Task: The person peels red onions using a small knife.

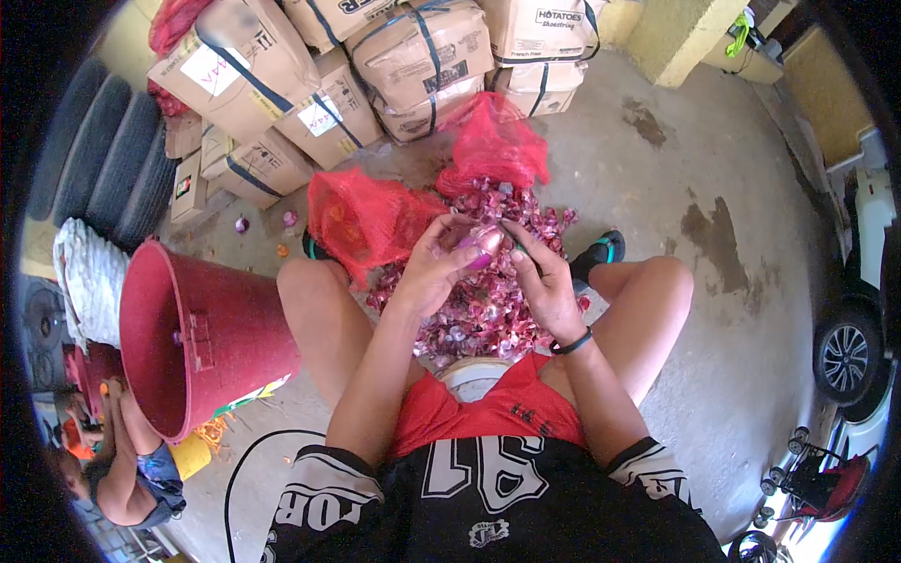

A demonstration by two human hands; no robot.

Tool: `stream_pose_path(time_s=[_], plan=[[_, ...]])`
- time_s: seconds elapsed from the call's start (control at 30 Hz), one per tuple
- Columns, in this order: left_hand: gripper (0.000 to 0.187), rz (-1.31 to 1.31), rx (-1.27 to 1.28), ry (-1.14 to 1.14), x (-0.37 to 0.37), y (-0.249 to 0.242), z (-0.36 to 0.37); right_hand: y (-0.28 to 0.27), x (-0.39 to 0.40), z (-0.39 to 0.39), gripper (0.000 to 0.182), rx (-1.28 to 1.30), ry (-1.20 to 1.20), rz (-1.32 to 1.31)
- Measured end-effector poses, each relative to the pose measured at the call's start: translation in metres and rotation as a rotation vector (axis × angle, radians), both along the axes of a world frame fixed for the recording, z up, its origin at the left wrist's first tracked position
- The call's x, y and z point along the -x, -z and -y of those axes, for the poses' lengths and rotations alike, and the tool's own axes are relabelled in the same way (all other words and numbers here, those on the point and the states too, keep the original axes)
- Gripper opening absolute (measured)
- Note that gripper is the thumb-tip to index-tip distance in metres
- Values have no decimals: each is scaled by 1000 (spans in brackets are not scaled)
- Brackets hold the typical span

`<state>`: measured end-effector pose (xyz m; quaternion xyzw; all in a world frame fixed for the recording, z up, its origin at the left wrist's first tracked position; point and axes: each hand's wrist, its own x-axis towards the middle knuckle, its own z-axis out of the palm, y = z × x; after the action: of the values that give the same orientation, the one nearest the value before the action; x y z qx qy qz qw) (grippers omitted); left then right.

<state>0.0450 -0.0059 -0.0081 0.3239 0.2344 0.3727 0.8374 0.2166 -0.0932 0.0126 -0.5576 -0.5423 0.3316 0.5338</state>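
My left hand (435,266) is closed around a red onion (481,246), partly peeled, with pale flesh showing at its top. Close beside it, my right hand (546,281) grips a small dark tool with a green part (516,245); it looks like a short knife, but fingers hide most of it. Both hands are held between my knees, above a wide heap of purple onion skins (479,314) on the floor. Two red mesh sacks, a left one (361,220) and a farther one (497,145), lie against the heap.
A large red bucket (225,328) stands left of my knee. Taped cardboard boxes (422,56) are stacked ahead, with tires (103,159) at the left. Another person (131,460) sits at lower left. A car wheel (843,361) and a red stroller (831,488) are at the right.
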Motion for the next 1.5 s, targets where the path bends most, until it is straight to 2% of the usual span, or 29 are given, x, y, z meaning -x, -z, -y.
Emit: stream_pose_path(time_s=[0.07, 0.13, 0.23, 0.33, 0.5, 0.8, 0.9, 0.93, 1.07, 1.17, 1.2, 1.3, 1.4, 1.5], plan=[[52, 42, 9, 11, -1, 1, 0, 3, -3, -2, 37, -13, 28, -12], [51, 94, 9, 17, -2, 3, -1, 4, -4, -1, 38, 96, 48, -94], [48, 171, 6, 12, -2, 5, -1, 9, -8, -5, 40, 126, 102, -266], [47, 205, 18, 11, 0, 5, 0, 1, -12, -2, 41, 213, 118, -330], [50, 104, 77, 18, 3, 1, -1, 2, -13, -2, 42, 93, 149, -320], [50, 89, 13, 85, 1, 3, -1, -6, -19, -2, 43, 12, 301, -585], [48, -75, -248, 10, 2, 4, -3, -16, -35, -3, 44, 11, 269, -529], [48, -87, -245, -13, 2, 4, -4, -13, -43, 1, 47, 155, 207, -358], [50, -114, -249, -87, -1, 1, -6, 6, -23, 6, 56, 42, -114, 163], [50, -132, -249, -90, 1, -4, -5, -12, -7, 9, 57, 150, -219, 145], [51, -138, -248, -81, 1, -6, -5, -12, -4, 6, 56, 60, -209, 151], [53, -146, -270, -77, 0, -1, -6, -11, -9, 2, 52, 106, -246, 224], [55, -115, -310, -78, 1, 4, -8, -4, -10, 1, 49, 11, -196, 291], [55, -92, -289, -83, 1, 4, -7, -4, -9, -2, 48, -46, -119, 174]])
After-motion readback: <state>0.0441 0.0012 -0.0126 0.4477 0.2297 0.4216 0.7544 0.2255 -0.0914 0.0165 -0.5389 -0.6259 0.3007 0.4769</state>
